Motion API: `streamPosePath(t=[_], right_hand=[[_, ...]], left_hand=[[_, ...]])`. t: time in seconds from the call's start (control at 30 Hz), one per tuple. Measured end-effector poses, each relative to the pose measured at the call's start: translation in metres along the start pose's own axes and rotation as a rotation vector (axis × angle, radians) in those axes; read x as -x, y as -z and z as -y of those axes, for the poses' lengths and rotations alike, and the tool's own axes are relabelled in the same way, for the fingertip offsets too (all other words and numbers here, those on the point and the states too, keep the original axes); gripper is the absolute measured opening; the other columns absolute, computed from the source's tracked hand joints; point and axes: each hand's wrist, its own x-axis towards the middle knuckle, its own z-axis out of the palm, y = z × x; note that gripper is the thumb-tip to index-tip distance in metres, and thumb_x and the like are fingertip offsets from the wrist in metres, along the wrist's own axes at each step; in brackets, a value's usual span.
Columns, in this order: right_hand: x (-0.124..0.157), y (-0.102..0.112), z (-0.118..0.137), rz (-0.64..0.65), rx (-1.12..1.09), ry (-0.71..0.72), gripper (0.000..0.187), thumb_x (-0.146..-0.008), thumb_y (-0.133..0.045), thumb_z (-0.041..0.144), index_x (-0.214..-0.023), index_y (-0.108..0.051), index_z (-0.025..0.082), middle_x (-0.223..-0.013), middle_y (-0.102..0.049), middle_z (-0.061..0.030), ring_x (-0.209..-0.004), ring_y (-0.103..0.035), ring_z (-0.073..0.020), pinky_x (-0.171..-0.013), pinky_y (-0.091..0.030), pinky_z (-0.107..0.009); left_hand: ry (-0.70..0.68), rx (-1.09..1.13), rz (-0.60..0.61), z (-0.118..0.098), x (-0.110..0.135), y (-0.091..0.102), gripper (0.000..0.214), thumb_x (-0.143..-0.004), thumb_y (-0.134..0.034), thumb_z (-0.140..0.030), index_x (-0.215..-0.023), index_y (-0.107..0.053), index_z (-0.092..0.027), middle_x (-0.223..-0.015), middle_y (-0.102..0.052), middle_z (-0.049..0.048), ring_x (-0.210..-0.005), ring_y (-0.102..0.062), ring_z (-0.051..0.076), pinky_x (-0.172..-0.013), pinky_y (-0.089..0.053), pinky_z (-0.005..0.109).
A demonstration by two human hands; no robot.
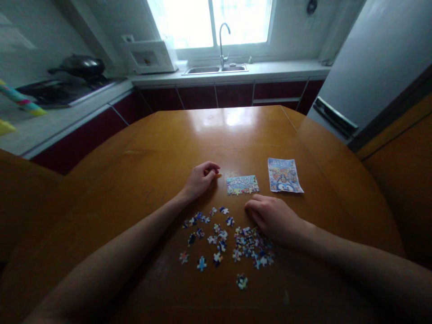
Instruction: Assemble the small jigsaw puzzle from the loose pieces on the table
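My left hand (pixel 201 178) rests on the wooden table (pixel 168 148), fingers curled in a pinch on a small jigsaw piece just left of the partly joined puzzle strip (pixel 242 185). My right hand (pixel 273 218) lies palm down with curled fingers on the table, below the strip and at the edge of a heap of loose jigsaw pieces (pixel 251 246). More loose pieces (pixel 206 234) are scattered between my forearms. A printed picture sheet (pixel 284 175) lies right of the strip.
A single stray piece (pixel 242 281) lies nearer to me. Beyond the table runs a kitchen counter with a sink and tap (pixel 221 60), a hob with a pan (pixel 79 67) at the left, and a fridge (pixel 371 72) at the right.
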Motion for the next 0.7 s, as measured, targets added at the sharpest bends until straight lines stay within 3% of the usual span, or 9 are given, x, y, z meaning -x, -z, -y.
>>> streamPosePath(t=[0.7], right_hand=[[0.0005, -0.0007, -0.0018, -0.002, -0.019, 0.016, 0.023, -0.092, -0.044, 0.015, -0.089, -0.066, 0.02, -0.087, -0.066, -0.0052, -0.08, -0.061, -0.0164, -0.069, -0.043, -0.03]], left_hand=[[-0.014, -0.005, 0.004, 0.0026, 0.0005, -0.0006, 0.017, -0.083, -0.053, -0.022, -0.09, -0.068, -0.016, -0.082, -0.071, 0.0037, -0.072, -0.063, 0.014, -0.066, -0.051, 0.026]])
